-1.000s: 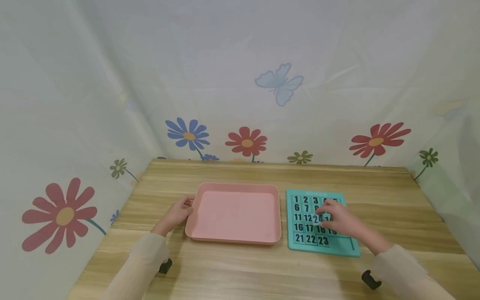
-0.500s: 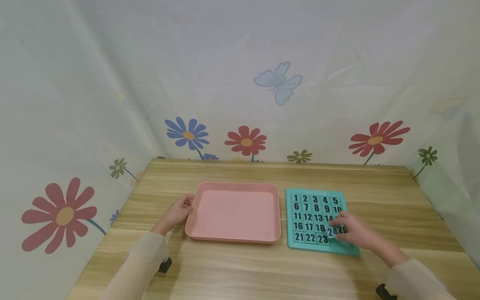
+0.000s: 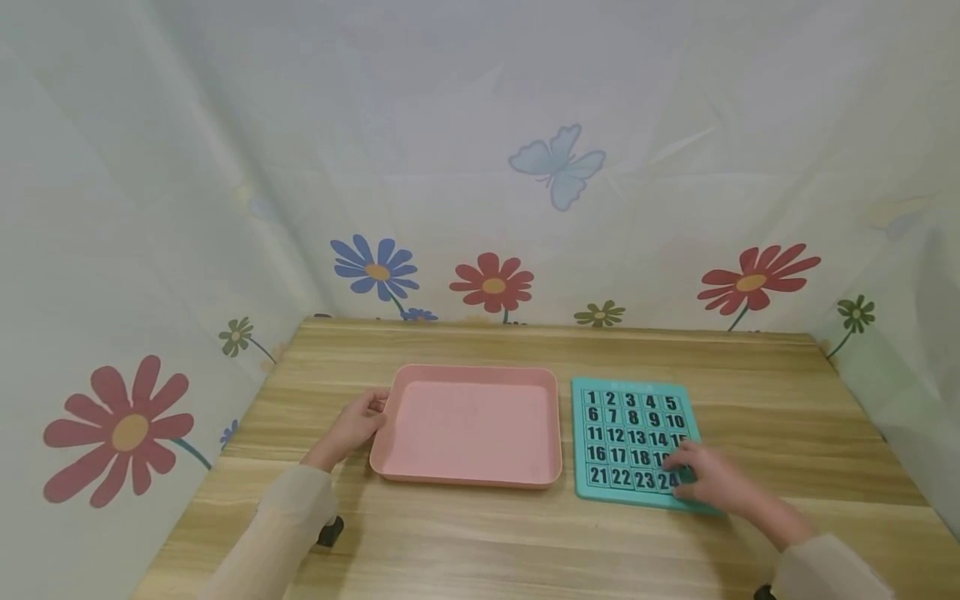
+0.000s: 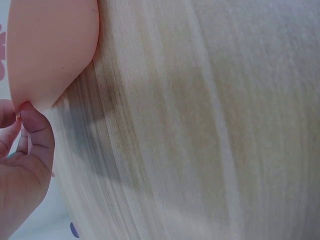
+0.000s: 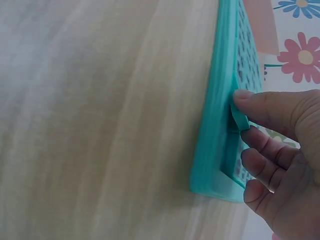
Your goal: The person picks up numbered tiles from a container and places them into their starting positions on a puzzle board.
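A teal number board [image 3: 633, 493] with rows of numbered tiles lies on the right part of the table. My right hand [image 3: 712, 477] is over its near right corner and pinches the number 24 tile [image 3: 666, 481] between thumb and fingers. In the right wrist view that tile [image 5: 240, 116] stands tilted, one edge down in the board's recess. My left hand [image 3: 358, 427] grips the left rim of a pink tray [image 3: 465, 429], thumb and fingers on either side of the rim in the left wrist view. Nothing lies in the tray.
The wooden table [image 3: 480, 542] carries the tray and the board side by side, with a narrow gap between them. A white curtain [image 3: 420, 167] printed with flowers and a butterfly hangs behind the table and along both sides.
My right hand has carried the number 24 tile from over the board's middle down toward the bottom row, right of 23. My left hand and the tray have stayed in place.
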`<state>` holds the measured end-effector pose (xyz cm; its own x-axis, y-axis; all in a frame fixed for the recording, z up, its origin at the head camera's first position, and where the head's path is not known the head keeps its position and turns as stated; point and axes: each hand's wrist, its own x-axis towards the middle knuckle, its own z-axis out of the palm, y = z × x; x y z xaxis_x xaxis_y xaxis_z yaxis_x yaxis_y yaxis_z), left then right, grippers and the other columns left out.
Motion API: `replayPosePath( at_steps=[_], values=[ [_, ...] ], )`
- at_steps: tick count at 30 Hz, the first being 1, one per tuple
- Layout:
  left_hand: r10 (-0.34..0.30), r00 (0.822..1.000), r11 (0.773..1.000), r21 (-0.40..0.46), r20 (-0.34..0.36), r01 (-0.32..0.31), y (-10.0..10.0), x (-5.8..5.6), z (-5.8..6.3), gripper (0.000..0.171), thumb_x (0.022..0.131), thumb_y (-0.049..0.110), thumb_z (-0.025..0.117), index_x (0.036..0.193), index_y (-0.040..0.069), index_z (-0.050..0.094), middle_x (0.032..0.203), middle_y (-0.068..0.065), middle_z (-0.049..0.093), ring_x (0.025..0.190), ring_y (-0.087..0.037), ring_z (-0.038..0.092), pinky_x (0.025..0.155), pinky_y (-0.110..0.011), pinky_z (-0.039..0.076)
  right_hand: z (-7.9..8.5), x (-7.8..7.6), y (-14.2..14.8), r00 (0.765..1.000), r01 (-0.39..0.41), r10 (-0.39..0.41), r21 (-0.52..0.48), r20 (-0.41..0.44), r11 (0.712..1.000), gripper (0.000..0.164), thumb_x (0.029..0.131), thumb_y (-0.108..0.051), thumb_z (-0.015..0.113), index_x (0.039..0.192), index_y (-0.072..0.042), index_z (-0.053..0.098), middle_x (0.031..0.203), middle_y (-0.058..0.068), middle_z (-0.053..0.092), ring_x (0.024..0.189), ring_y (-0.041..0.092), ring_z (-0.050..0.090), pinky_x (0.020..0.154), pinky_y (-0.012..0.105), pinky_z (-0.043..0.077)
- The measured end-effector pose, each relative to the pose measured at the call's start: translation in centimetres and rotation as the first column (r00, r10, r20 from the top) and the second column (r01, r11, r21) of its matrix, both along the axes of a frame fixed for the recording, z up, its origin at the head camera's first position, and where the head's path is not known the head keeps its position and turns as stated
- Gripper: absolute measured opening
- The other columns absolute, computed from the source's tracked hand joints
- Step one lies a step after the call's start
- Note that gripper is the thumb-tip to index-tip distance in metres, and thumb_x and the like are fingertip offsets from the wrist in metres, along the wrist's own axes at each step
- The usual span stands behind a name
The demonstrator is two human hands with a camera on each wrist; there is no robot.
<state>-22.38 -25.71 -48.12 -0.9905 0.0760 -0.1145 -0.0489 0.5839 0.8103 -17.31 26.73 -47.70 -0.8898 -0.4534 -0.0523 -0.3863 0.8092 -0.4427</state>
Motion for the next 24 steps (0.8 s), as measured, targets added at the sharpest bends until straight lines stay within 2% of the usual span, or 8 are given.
replayPosePath(
  at_steps=[4,8,16,21,24],
  values=[
    [0.002,1.0,1.0,-0.019,0.019,-0.001,0.0,0.0,0.0,0.042,0.084,-0.002,0.045,0.125,-0.003,0.04,0.105,-0.023,0.048,0.09,-0.026,0.055,0.067,-0.028,0.047,-0.3,0.1,0.0,1.0,0.023,-0.023,0.022,0.007,0.999,0.028,0.063,-0.019,0.072,0.09,-0.012,0.066,0.087,-0.003,0.056,0.08,0.012,0.052,0.07,0.031,0.045],
    [-0.003,0.999,1.0,-0.024,0.032,0.003,0.0,0.0,0.1,0.042,0.085,-0.001,0.044,0.127,-0.003,0.039,0.106,-0.022,0.047,0.091,-0.026,0.054,0.067,-0.029,0.048,-0.6,0.1,0.0,1.0,0.02,-0.02,0.012,-0.013,1.0,0.028,0.065,-0.022,0.072,0.091,-0.013,0.066,0.087,-0.004,0.055,0.077,0.01,0.05,0.065,0.027,0.043],
    [0.011,0.999,1.0,-0.018,0.031,-0.011,0.0,0.0,-0.1,0.042,0.083,-0.001,0.044,0.125,-0.003,0.04,0.104,-0.022,0.048,0.091,-0.027,0.055,0.067,-0.027,0.048,-1.2,0.2,-0.3,0.998,0.0,-0.003,-0.047,-0.069,0.999,0.028,0.067,-0.026,0.071,0.092,-0.013,0.067,0.085,-0.005,0.054,0.073,0.006,0.046,0.06,0.02,0.038],
    [0.02,0.999,1.0,-0.02,0.03,-0.019,0.0,0.0,-0.1,0.043,0.083,-0.001,0.045,0.126,-0.003,0.04,0.104,-0.021,0.048,0.091,-0.027,0.055,0.067,-0.027,0.048,-1.1,0.2,-0.7,0.998,0.012,-0.017,-0.073,-0.061,0.997,0.027,0.069,-0.026,0.07,0.093,-0.013,0.066,0.086,-0.005,0.055,0.074,0.007,0.046,0.061,0.021,0.039],
    [0.011,1.0,1.0,-0.02,0.025,-0.01,0.1,0.1,0.0,0.043,0.084,-0.002,0.045,0.126,-0.004,0.039,0.104,-0.022,0.048,0.091,-0.027,0.055,0.067,-0.028,0.048,-0.9,0.0,-0.9,0.999,0.024,-0.029,-0.131,-0.036,0.991,0.027,0.071,-0.023,0.069,0.093,-0.01,0.066,0.085,-0.003,0.055,0.069,0.005,0.043,0.057,0.021,0.038]
  ],
)
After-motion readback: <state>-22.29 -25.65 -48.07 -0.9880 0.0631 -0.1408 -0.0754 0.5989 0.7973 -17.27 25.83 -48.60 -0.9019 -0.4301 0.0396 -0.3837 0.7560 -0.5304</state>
